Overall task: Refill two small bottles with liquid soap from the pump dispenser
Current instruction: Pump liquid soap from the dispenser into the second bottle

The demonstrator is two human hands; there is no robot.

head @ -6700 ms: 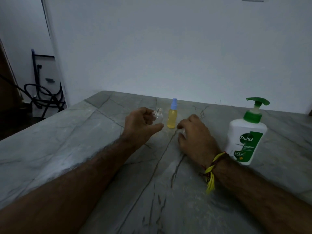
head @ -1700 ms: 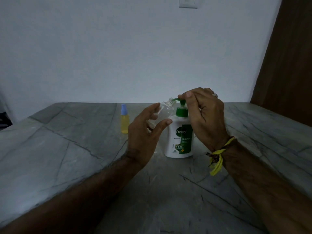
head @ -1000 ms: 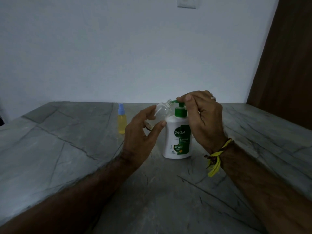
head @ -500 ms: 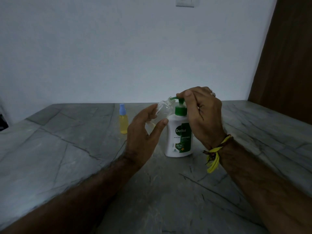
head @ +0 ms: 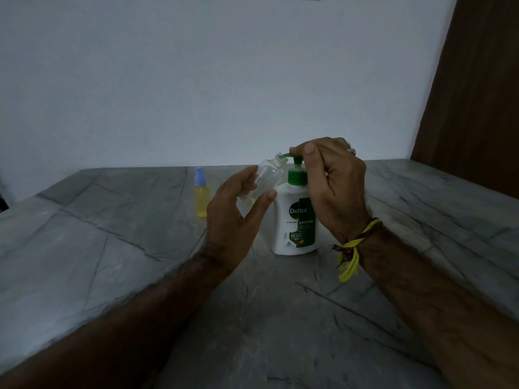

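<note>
Pump head is back up versus a second ago; little else shifted. Left hand grips the clear bottle, tilted, its mouth at the spout of the pump dispenser. Right hand curls over the pump head, fingertips on top. Capped yellow bottle stands apart to the left on the marble counter.

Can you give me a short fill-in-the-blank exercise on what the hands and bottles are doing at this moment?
1. The left hand holds the clear bottle tilted, its mouth at the dispenser's ____.
2. The right hand presses the green ____ of the soap dispenser.
3. The capped bottle on the stone counter holds ____ liquid.

Missing words: spout; pump; yellow
</note>
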